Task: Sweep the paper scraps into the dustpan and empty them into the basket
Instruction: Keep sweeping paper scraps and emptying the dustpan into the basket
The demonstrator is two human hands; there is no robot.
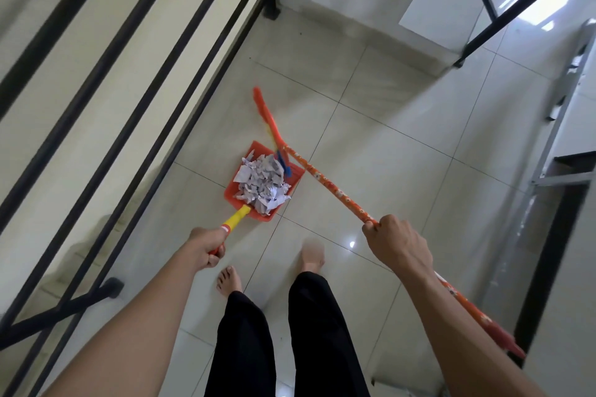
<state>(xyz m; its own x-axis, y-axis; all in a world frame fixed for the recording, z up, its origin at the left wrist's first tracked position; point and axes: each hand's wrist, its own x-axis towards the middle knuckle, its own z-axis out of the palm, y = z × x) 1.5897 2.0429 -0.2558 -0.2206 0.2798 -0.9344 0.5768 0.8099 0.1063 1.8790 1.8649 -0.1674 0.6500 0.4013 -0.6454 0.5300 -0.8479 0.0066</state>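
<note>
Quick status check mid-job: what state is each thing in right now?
dustpan: loaded, held by its yellow handle.
paper scraps: piled inside the dustpan.
broom: tilted, head at the dustpan's far edge.
left hand: grips the dustpan handle.
right hand: grips the broom stick.
basket: not in view.

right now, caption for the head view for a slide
Left hand holds a dustpan full of paper scraps; right hand grips the broom.

Glossy pale floor tiles catch the light at centre; crumpled matt paper scraps fill the smooth orange plastic dustpan; matt black metal railing runs upper left.
</note>
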